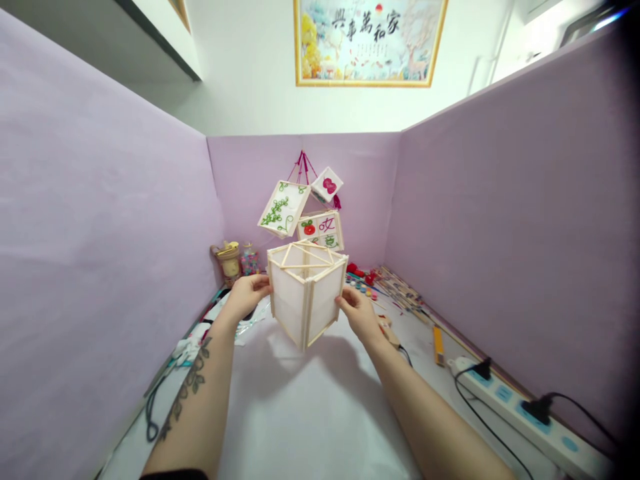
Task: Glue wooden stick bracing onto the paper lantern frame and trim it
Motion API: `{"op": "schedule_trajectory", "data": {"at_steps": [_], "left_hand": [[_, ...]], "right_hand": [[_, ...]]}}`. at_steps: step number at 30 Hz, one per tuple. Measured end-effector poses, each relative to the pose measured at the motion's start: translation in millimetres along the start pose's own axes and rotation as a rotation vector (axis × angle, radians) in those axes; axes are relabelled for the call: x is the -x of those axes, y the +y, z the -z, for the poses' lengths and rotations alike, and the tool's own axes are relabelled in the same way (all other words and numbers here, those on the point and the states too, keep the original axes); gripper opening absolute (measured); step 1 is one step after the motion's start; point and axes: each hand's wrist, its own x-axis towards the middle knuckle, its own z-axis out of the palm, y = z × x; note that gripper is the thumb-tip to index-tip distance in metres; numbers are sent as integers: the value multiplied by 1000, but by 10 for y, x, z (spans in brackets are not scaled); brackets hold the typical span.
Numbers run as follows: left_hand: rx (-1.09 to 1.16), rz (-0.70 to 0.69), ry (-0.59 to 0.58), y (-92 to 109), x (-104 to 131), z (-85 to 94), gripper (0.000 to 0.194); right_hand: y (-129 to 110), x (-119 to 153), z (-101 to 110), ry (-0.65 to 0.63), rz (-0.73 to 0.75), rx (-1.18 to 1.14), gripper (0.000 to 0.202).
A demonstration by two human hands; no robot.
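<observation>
A white box-shaped lantern (289, 299) with a pale wooden-stick frame is held up above the table, one corner edge toward me. Thin sticks form a criss-cross pattern over its top. My left hand (249, 295) grips its left side, fingers closed at the edge. On the opposite side, my right hand (356, 309) pinches the right edge between thumb and fingers. Behind it hang finished-looking decorated lanterns: one with a green vine (284, 208), a small one with a pink motif (327, 185), and one with a red fruit and characters (323, 229).
At the right lie a power strip (530, 413) with plugs and cables, an orange-yellow utility knife (439, 345) and wooden sticks (403, 291). Paint pots (361, 288) sit behind my right hand. A yellowish cup (230, 262) and a jar (249, 260) stand back left. Purple panels (490, 200) enclose the table.
</observation>
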Motion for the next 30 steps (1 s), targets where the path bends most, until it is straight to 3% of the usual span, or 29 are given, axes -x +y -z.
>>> {"op": "schedule_trajectory", "data": {"at_steps": [3,7,14,20,30], "left_hand": [[-22,-61,60,23,-10,-25,37],[-53,-156,162,108,8,-49,36],[-208,-312,328,185,70,-73,34],[-274,-365,377,165,79,-77,33],[-311,-284,349,166,79,-82,36]], "right_hand": [[-59,34,-10,0,51,66,17],[-109,97,-28,89,203,116,28],[-163,186,0,193,453,243,11],[-216,170,11,219,504,210,13],[-212,171,6,200,467,257,14]]}}
